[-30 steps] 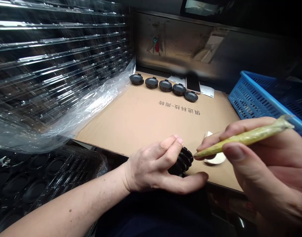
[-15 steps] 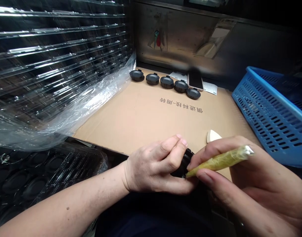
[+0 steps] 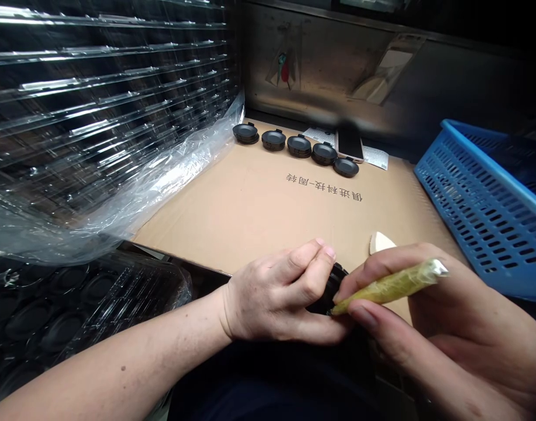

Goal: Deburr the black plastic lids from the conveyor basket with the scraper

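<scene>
My left hand [image 3: 280, 295] is closed around a small stack of black round caps [image 3: 329, 287], held at the near edge of the cardboard sheet [image 3: 259, 204]. My right hand [image 3: 429, 327] pinches a yellow-green wrapped stick [image 3: 390, 285] like a pen. The stick's tip touches the side of the caps. Most of the stack is hidden by my left fingers. A small white wedge-shaped piece [image 3: 380, 242] lies on the cardboard just behind my right hand.
Several black round caps [image 3: 299, 145] sit in a row at the far edge of the cardboard, beside a phone [image 3: 350, 143]. A blue plastic basket [image 3: 487, 193] stands at the right. Stacked clear trays in plastic film [image 3: 96, 117] fill the left; dark trays [image 3: 66, 304] lie below.
My right hand has come in towards the left hand, bringing the stick's tip against the caps. Over the last half second the hands barely moved.
</scene>
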The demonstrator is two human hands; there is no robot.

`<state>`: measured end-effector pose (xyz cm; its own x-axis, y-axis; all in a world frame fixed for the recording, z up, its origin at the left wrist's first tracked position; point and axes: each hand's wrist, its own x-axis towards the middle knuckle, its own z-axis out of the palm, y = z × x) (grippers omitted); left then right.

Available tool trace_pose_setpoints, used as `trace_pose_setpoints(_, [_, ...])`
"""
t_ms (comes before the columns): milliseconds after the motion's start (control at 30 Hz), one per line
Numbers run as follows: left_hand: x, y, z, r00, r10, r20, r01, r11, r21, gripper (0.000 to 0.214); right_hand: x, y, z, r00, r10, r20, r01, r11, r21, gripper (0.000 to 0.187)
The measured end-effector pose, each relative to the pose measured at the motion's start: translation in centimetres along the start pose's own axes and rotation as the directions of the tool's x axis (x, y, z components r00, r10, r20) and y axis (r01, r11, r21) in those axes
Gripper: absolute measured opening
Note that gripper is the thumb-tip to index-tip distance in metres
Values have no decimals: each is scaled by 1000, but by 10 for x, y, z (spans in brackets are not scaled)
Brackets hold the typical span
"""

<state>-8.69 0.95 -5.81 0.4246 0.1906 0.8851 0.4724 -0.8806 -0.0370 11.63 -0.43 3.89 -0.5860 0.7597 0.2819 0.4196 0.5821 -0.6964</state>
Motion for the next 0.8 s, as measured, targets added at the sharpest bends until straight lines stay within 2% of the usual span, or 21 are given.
trace_pose_setpoints(367, [0, 0, -1, 1000, 12, -12, -11, 1000, 22, 24, -2, -1, 2, 999, -4, -42, 3, 1000, -11, 19])
trace_pose_setpoints(567, [0, 0, 1, 1000, 5, -7, -5, 1000, 25, 25, -2, -6, 13, 985, 74, -154, -65, 996, 58, 7])
trace_pose_setpoints(700, [0, 0, 1, 1000, 3, -16, -3, 1000, 20, 25, -1, -5, 10, 990, 47, -136, -42, 998, 41, 9])
trace_pose_setpoints(800, [-1, 0, 1, 1000, 1, -11, -1, 1000, 13, 23, 0, -2, 3, 999, -7, -48, 7, 1000, -14, 13])
